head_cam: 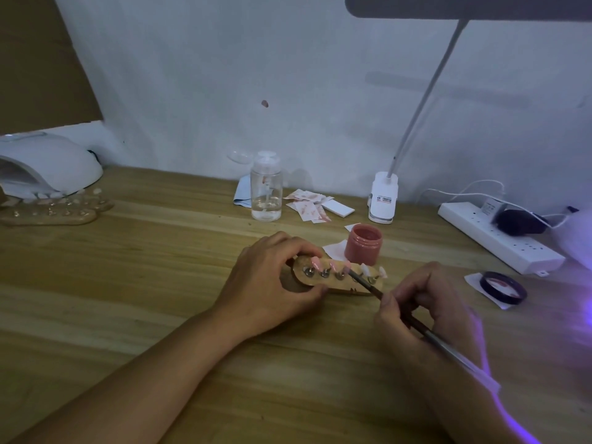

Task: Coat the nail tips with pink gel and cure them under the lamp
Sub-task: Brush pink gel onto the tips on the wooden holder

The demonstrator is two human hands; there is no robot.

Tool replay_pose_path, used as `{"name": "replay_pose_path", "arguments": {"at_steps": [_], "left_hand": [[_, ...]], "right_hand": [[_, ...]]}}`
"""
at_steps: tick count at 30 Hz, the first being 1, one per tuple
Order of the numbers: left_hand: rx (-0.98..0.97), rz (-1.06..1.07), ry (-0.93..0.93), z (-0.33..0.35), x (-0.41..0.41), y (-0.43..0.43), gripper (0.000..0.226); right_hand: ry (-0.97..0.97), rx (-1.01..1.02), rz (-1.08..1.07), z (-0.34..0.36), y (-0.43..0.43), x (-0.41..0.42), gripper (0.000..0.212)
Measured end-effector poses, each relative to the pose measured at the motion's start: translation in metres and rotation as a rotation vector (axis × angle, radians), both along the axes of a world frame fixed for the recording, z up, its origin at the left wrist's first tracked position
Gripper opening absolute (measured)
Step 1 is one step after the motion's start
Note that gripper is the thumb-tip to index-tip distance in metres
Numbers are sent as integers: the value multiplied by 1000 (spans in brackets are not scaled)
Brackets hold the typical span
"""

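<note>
A wooden nail-tip holder (344, 285) lies on the table in the middle, with several nail tips (365, 269) clipped along its far edge; the left ones look pink, the right ones pale. My left hand (272, 283) grips the holder's left end. My right hand (426, 302) pinches a thin brush (416, 323) like a pen, its tip touching a tip near the row's middle. An open jar of pink gel (363, 245) stands just behind the holder. A white curing lamp (45, 168) sits at the far left.
More wooden holders with tips (54, 211) lie before the curing lamp. A clear pump bottle (266, 187), stained paper wipes (309, 203), a clip desk lamp (382, 198), a power strip (499, 237) and the jar's black lid (503, 286) stand behind and right. Violet light falls from the right.
</note>
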State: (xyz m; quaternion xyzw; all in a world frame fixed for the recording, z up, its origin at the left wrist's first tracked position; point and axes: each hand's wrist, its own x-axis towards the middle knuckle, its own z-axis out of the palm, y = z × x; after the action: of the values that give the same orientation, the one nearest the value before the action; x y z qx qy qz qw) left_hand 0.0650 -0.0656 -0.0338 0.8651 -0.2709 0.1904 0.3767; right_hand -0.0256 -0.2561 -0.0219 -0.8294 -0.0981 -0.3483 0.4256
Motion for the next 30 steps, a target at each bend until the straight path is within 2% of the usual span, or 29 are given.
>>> {"name": "replay_pose_path", "arguments": {"at_steps": [4, 12, 19, 23, 25, 30], "left_hand": [[-3, -3, -2, 0, 0, 0, 37], [-7, -2, -4, 0, -1, 0, 38], [-8, -2, 1, 0, -1, 0, 36], [10, 9, 18, -1, 0, 0, 40], [17, 11, 32, -1, 0, 0, 40], [44, 33, 51, -2, 2, 1, 40]], "right_hand": [[-14, 4, -23, 1, -1, 0, 27], [18, -33, -27, 0, 0, -1, 22], [18, 54, -59, 1, -1, 2, 19], [7, 191, -42, 2, -2, 3, 14], [39, 261, -21, 2, -2, 3, 13], [139, 271, 9, 2, -2, 6, 15]]}}
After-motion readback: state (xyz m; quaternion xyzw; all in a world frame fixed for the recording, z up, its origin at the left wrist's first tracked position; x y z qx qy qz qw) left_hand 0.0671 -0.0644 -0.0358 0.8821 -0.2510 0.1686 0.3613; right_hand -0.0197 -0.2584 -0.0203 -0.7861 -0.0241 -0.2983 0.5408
